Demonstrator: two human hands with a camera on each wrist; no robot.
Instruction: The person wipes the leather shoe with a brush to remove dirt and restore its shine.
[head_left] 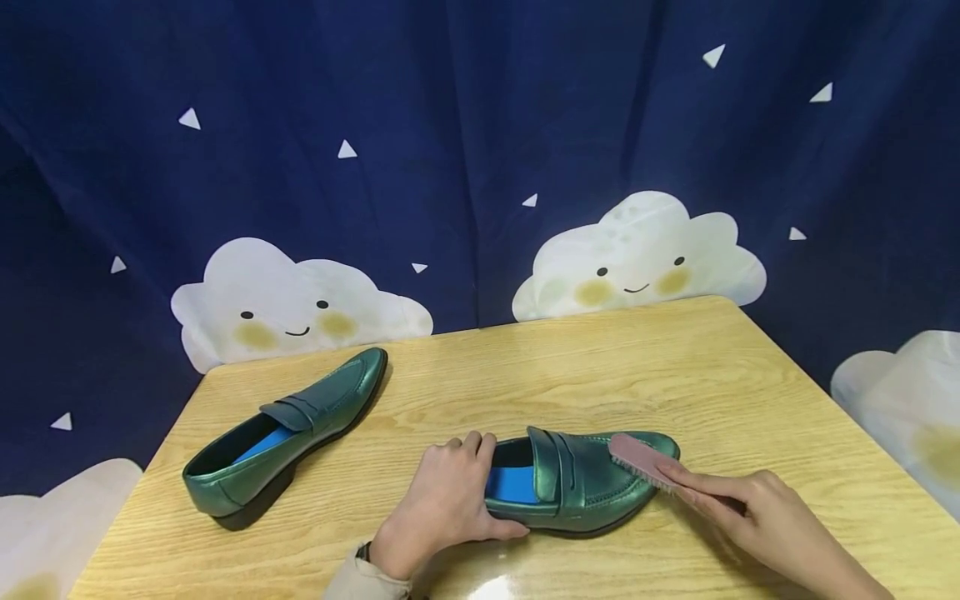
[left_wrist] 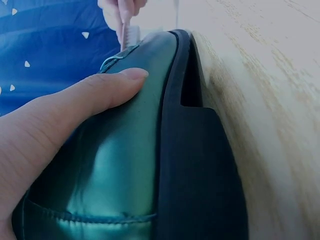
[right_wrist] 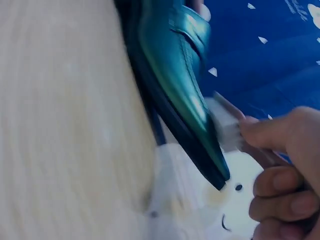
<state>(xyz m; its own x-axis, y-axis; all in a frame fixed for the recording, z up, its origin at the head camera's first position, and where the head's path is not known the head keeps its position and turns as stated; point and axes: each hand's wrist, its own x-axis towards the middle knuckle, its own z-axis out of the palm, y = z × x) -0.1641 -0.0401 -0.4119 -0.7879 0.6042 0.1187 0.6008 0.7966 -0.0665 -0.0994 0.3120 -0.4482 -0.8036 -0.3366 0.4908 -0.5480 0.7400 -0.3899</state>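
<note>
A metallic green loafer (head_left: 573,475) with a blue insole lies on its sole, toe to the right. My left hand (head_left: 453,496) grips it around the heel; in the left wrist view the thumb (left_wrist: 110,90) lies along its side, above the black heel block (left_wrist: 200,165). My right hand (head_left: 757,508) holds a pink shoe brush (head_left: 641,458) by its handle. The brush's pale bristles (right_wrist: 226,125) rest against the upper near the toe, as the right wrist view shows. The heel end of the loafer is partly hidden behind my left hand.
The matching green loafer (head_left: 288,442) stands at the left of the wooden table (head_left: 450,383), its toe angled toward the back. Behind the table hangs a dark blue curtain (head_left: 420,125) printed with smiling clouds and white triangles.
</note>
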